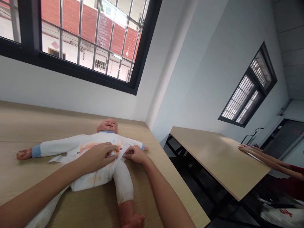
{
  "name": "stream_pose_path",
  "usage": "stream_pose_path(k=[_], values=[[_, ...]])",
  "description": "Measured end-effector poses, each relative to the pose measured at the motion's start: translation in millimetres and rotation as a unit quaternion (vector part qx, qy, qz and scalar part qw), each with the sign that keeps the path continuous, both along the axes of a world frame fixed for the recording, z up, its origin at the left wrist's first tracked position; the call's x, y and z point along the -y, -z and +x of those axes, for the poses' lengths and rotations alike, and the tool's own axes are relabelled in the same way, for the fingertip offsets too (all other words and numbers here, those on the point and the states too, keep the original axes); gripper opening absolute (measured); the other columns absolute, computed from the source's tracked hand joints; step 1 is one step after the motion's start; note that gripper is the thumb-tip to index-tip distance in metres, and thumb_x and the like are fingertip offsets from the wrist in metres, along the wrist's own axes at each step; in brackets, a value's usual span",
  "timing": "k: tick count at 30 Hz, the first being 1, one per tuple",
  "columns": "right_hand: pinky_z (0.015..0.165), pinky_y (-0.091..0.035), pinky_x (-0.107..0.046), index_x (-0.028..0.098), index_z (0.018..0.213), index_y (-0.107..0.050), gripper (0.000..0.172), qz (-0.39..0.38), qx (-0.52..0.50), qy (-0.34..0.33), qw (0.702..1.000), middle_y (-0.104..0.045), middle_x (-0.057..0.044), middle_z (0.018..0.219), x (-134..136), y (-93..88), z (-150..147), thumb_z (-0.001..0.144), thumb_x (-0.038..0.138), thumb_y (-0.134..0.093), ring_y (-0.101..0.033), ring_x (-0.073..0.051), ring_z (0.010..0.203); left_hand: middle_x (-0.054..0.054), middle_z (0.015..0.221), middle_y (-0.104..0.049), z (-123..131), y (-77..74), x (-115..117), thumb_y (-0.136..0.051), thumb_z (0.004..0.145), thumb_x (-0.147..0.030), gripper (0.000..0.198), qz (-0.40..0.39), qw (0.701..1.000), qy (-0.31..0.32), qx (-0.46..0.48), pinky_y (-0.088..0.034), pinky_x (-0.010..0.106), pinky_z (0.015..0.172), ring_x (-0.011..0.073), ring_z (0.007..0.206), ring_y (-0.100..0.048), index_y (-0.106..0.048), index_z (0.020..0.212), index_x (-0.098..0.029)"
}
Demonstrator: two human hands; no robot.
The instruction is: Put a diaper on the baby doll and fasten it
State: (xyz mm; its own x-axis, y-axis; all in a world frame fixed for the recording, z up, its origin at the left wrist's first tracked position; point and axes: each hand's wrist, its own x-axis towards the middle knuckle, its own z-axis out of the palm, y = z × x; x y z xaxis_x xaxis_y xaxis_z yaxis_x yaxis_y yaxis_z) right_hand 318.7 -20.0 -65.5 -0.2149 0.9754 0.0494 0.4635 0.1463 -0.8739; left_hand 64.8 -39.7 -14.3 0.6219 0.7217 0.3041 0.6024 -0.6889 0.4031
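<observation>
A baby doll point(123, 177) lies on its back on the wooden table point(21, 126), head toward the wall, in white clothes with blue cuffs. A white diaper point(91, 180) with faded coloured prints is around its hips. My left hand point(102, 155) rests on the front of the diaper, fingers curled and closed on its upper edge. Beside the doll's hip, on the right, my right hand point(136, 154) pinches the diaper's side edge. A white diaper flap sticks out on the left. My left forearm hides part of the doll's other leg.
A second table point(201, 148) stands to the right across a gap. Another person's hands and forearms point(261, 156) rest on its far edge. A white plastic bag point(282, 215) is at lower right. A barred window point(95, 41) is above my table.
</observation>
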Motion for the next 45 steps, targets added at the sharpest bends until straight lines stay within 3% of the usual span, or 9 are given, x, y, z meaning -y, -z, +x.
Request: stream_pose_path(k=[7, 18, 25, 30, 33, 36, 39, 41, 45], values=[[0.067, -0.046, -0.026, 0.018, 0.075, -0.075, 0.011, 0.002, -0.054, 0.008, 0.999, -0.067, 0.002, 0.07, 0.7, -2.3, 5.1, 0.067, 0.018, -0.083, -0.057, -0.013, 0.067, 0.004, 0.09, -0.069, 0.2, -2.5, 1.0, -0.05, 0.097, -0.045, 0.037, -0.008, 1.0, 0.003, 0.003, -0.043, 0.035, 0.077, 0.0233, 0.081, -0.061, -0.078, 0.113, -0.025], [0.059, -0.039, -0.023, 0.019, 0.084, -0.074, 0.012, -0.028, -0.089, -0.014, 0.996, -0.07, 0.001, 0.078, 8.7, -11.8, 18.5, 0.075, 0.025, -0.079, -0.051, -0.01, 0.061, 0.004, 0.088, -0.07, -0.2, -4.9, 4.1, -0.052, 0.095, -0.044, 0.035, -0.02, 1.0, 0.004, 0.02, -0.042, 0.035, 0.076, 0.0244, 0.08, -0.061, -0.077, 0.109, -0.025], [0.063, -0.049, -0.023, 0.019, 0.078, -0.071, 0.008, -0.083, -0.059, -0.009, 0.995, -0.07, 0.001, 0.072, 21.0, -26.3, 25.6, 0.079, 0.024, -0.077, -0.063, -0.013, 0.065, 0.005, 0.085, -0.069, 1.0, 0.0, 2.3, -0.054, 0.093, -0.041, 0.029, 0.006, 0.999, 0.008, 0.044, -0.042, 0.035, 0.075, 0.0248, 0.08, -0.061, -0.076, 0.103, -0.026], [0.06, -0.048, -0.023, 0.018, 0.068, -0.065, 0.029, -0.076, -0.037, 0.042, 0.996, -0.069, 0.0, 0.068, 18.5, -21.1, 17.9, 0.089, 0.035, -0.077, -0.063, -0.013, 0.06, 0.006, 0.088, -0.071, 0.6, 1.6, 2.8, -0.054, 0.095, -0.04, 0.03, 0.002, 0.999, 0.004, 0.042, -0.043, 0.037, 0.077, 0.0266, 0.083, -0.063, -0.077, 0.105, -0.025], [0.052, -0.04, -0.02, 0.02, 0.068, -0.06, 0.028, -0.075, -0.02, 0.076, 0.994, -0.063, 0.004, 0.057, 16.7, -18.0, 13.5, 0.077, 0.022, -0.087, -0.059, -0.012, 0.053, 0.006, 0.09, -0.072, 2.9, 1.9, 1.3, -0.053, 0.096, -0.04, 0.03, 0.012, 1.0, 0.006, 0.02, -0.042, 0.037, 0.076, 0.0272, 0.082, -0.064, -0.077, 0.108, -0.025], [0.05, -0.042, -0.021, 0.02, 0.07, -0.064, 0.021, -0.093, -0.015, 0.074, 0.993, -0.063, 0.005, 0.053, 16.8, -19.3, 10.9, 0.076, 0.012, -0.083, -0.057, -0.012, 0.05, 0.009, 0.094, -0.073, 11.9, -0.8, -3.6, -0.05, 0.099, -0.035, 0.031, 0.05, 0.998, 0.014, -0.03, -0.042, 0.038, 0.075, 0.0282, 0.085, -0.065, -0.078, 0.107, -0.024], [0.048, -0.041, -0.021, 0.019, 0.064, -0.067, 0.021, -0.115, -0.011, 0.062, 0.991, -0.059, 0.004, 0.049, 17.1, -22.6, 10.5, 0.08, 0.01, -0.077, -0.053, -0.011, 0.047, 0.012, 0.099, -0.072, 24.4, -5.9, -10.9, -0.049, 0.098, -0.025, 0.03, 0.108, 0.988, 0.059, -0.093, -0.043, 0.04, 0.082, 0.0295, 0.095, -0.063, -0.079, 0.093, -0.023], [0.047, -0.039, -0.02, 0.018, 0.062, -0.066, 0.024, -0.125, -0.016, 0.062, 0.99, -0.061, 0.004, 0.05, 16.7, -23.9, 11.2, 0.083, 0.009, -0.074, -0.054, -0.01, 0.046, 0.011, 0.104, -0.075, 30.8, -9.0, -15.1, -0.052, 0.095, -0.02, 0.031, 0.118, 0.982, 0.096, -0.111, -0.043, 0.045, 0.095, 0.0303, 0.104, -0.062, -0.079, 0.081, -0.024], [0.048, -0.039, -0.019, 0.018, 0.063, -0.062, 0.026, -0.145, -0.041, 0.068, 0.986, -0.066, 0.003, 0.058, 13.9, -23.2, 12.2, 0.085, 0.011, -0.073, -0.058, -0.01, 0.049, 0.005, 0.131, -0.077, 35.7, -13.7, -16.8, -0.053, 0.097, -0.023, 0.034, 0.066, 0.98, 0.121, -0.143, -0.022, 0.071, 0.119, 0.036, 0.132, -0.055, -0.085, 0.091, -0.033]])
